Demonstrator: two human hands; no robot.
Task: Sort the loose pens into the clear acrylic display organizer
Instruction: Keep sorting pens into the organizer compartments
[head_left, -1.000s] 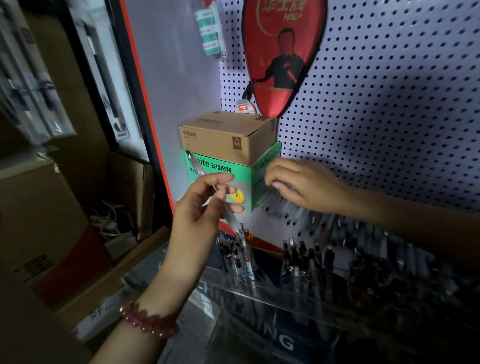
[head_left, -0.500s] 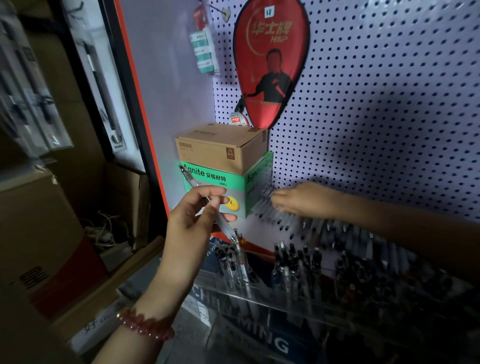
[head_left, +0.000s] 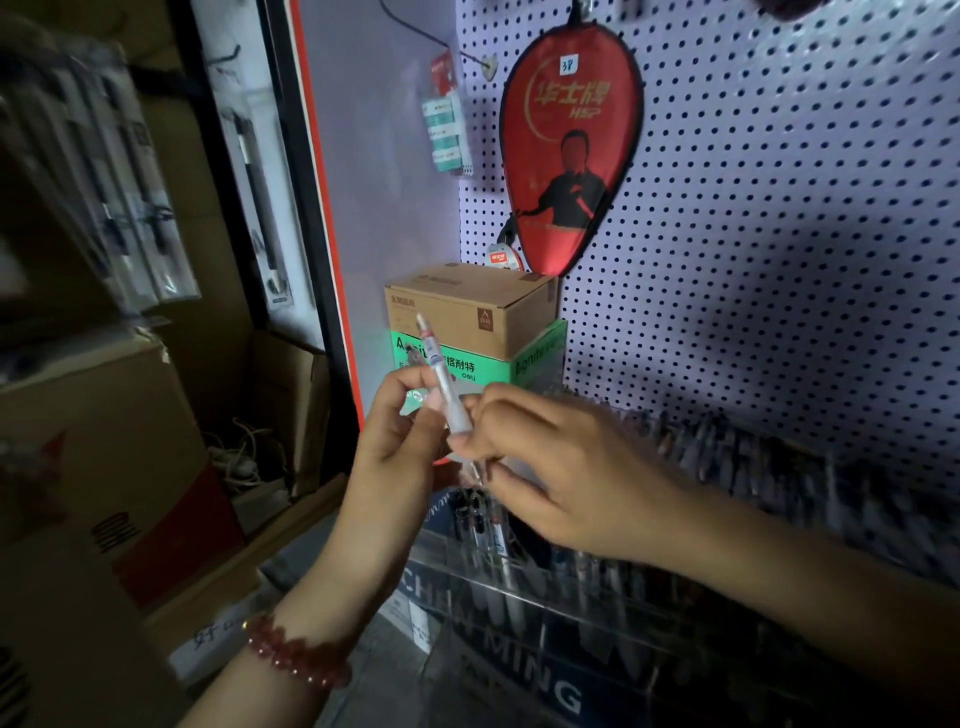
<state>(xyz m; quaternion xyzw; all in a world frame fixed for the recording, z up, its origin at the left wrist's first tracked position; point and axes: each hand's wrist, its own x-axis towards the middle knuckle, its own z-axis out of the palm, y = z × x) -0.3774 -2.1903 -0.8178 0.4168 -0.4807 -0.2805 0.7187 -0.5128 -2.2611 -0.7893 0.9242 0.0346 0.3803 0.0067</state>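
Note:
A clear pen with a white and red top (head_left: 440, 374) stands nearly upright between both hands, above the left end of the clear acrylic organizer (head_left: 519, 592). My left hand (head_left: 395, 441) pinches its barrel from the left. My right hand (head_left: 550, 467) pinches its lower part from the right. Several pens stand in the organizer's stepped rows (head_left: 483, 525), and more lie in a dark row along the pegboard's foot (head_left: 753, 441).
A brown carton (head_left: 483, 306) sits on a green box (head_left: 535, 353) just behind the hands. A red paddle cover (head_left: 571, 150) hangs on the white pegboard (head_left: 805, 208). Cardboard boxes (head_left: 93, 441) and cables fill the dark left side.
My right hand left the pen row by the pegboard and came left to the pen. The pen has swung from slanting to nearly upright and sits higher.

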